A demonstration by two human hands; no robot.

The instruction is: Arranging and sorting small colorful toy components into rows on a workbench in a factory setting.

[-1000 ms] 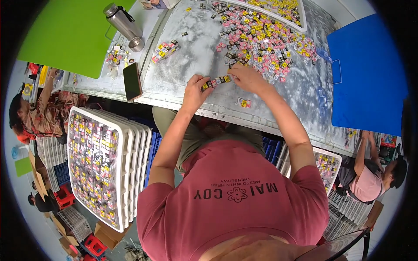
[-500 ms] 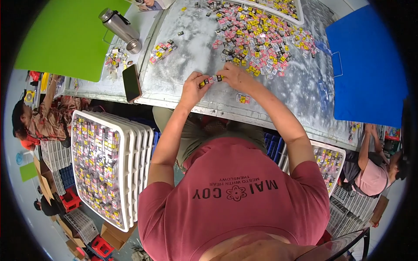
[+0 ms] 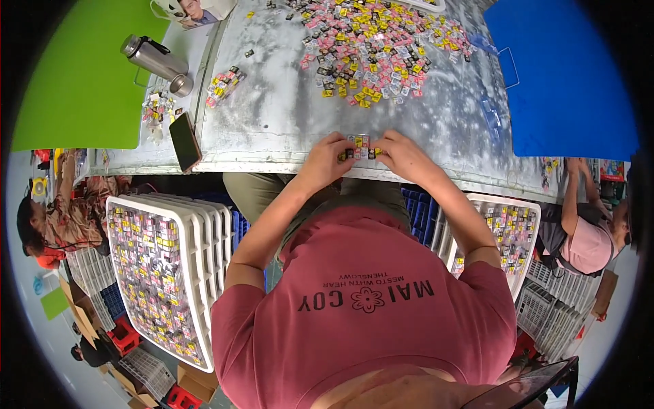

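Note:
At the near edge of the grey table [image 3: 272,146], my left hand [image 3: 328,162] and my right hand [image 3: 407,159] face each other. Between them is a compact block of small square tiles [image 3: 359,144] in yellow, black, white and pink. The left fingers and thumb close on the block's left end. On its right end, the right thumb and fingertips pinch. Fingertips partly cover both ends, and the tiles' exact kind is too small to tell. Farther off lies a wide heap of similar loose tiles [image 3: 375,58].
A smaller tile cluster [image 3: 225,86] lies left, near a phone [image 3: 184,141] and a steel flask [image 3: 155,57]. Tile-filled white trays stand at my left [image 3: 153,273] and right [image 3: 507,235]. Green [image 3: 82,75] and blue boards [image 3: 572,82] flank the table. People sit on both sides.
Both hands have come nearer the table's edge with the held row of tiles. That row now lies against the small group that lay apart by the edge. The whole view has shifted.

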